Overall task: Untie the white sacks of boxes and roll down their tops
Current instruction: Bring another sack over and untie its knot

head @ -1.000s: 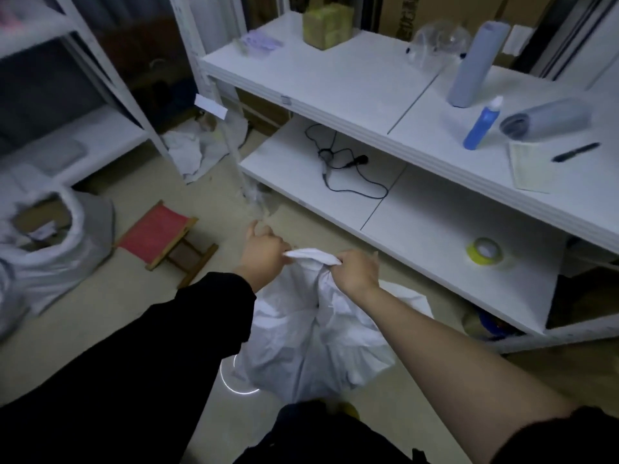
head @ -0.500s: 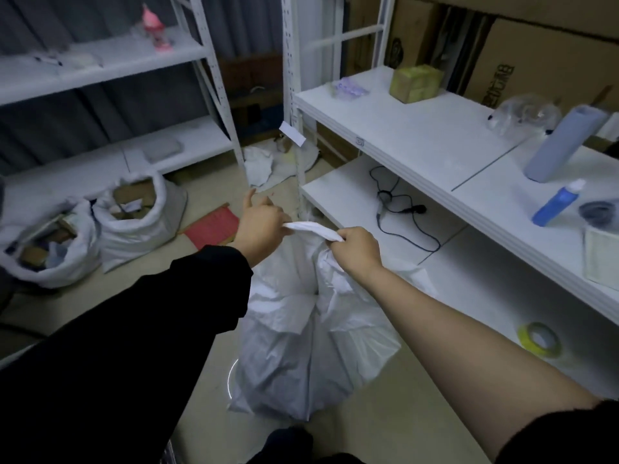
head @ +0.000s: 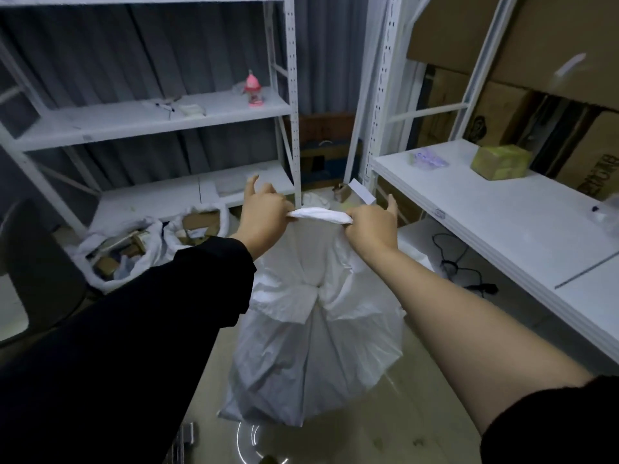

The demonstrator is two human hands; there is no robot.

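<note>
Both hands, left hand (head: 264,212) and right hand (head: 370,224), grip the sack (head: 315,346) by its twisted top (head: 320,216); hard pulling could tighten the knot or tear it.

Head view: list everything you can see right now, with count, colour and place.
tied sack: 1, white, floor centre, twisted top held up
open sacks: 2, white, floor left, boxes inside
shelving: 2 units, white, left and right
bottle: 1, pink, left upper shelf
small box: 1, green, right shelf
plastic bag: 1, purple, right shelf
cable: 1, black, right lower shelf
cardboard boxes: several, brown, upper right
hands: left and right, each gripping an end of the sack's top
</note>
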